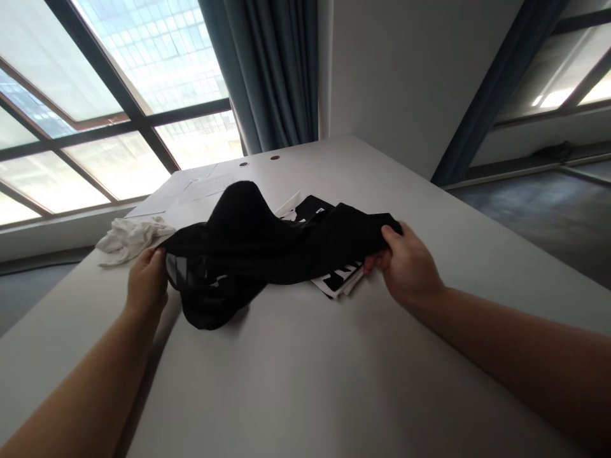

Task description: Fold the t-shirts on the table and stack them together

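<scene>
A black bra [238, 213] is stretched sideways above the white table, its rounded cups bulging in the middle and hanging at the left. My left hand [147, 283] is closed on its left end, beside a sheer section. At the other end of the band, my right hand [410, 264] pinches the fabric between thumb and fingers. Behind and partly under the bra lies a folded black-and-white cloth [337, 280], much of it hidden. A crumpled white cloth [131, 238] sits just beyond my left hand.
The white table [305, 381] runs away toward a wall and a blue curtain [267, 70]. Sheets of paper [186, 187] lie at its far left. Two round holes [244, 164] are set near the far edge. Large windows [109, 95] stand on the left.
</scene>
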A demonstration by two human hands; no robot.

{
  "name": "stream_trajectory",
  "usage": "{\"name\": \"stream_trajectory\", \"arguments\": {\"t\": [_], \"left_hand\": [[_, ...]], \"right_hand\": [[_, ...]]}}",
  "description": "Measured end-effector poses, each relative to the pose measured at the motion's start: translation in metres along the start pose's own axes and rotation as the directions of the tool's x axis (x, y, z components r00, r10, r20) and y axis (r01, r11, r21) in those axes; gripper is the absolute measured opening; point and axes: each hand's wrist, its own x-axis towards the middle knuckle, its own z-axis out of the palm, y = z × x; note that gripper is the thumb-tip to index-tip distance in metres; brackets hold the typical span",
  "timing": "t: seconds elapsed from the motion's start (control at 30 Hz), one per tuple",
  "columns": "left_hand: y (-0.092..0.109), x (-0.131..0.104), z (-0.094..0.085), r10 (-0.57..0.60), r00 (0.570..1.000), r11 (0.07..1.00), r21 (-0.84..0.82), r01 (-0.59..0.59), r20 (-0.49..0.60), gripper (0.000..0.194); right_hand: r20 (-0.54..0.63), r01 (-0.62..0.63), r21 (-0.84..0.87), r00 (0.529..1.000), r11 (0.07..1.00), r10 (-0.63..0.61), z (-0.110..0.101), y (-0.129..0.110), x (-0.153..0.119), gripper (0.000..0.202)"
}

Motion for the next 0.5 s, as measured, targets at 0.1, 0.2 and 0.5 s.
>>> {"name": "stream_trajectory", "arguments": {"t": [0.1, 0.2, 0.5], "left_hand": [[0.013, -0.006, 0.005, 0.024, 0.99, 0.999, -0.021, -0.027, -0.141, 0.031], [0.038, -0.022, 0.01, 0.411, 0.911, 0.911, 0.02, -0.412, 0.035, 0.027], [0.053, -0.026, 0.021, 0.352, 0.823, 0.835, 0.248, -0.492, 0.446, 0.04]], "right_hand": [[0.03, 0.032, -0.07, 0.999, 0.997, -0.03, 0.0, -0.004, -0.004, 0.026], [0.093, 0.104, -0.19, 0.992, 0.976, -0.088, -0.003, -0.005, -0.007, 0.038], [0.164, 0.237, -0.287, 0.967, 0.928, -0.196, -0.001, -0.006, -0.012, 0.048]]}}
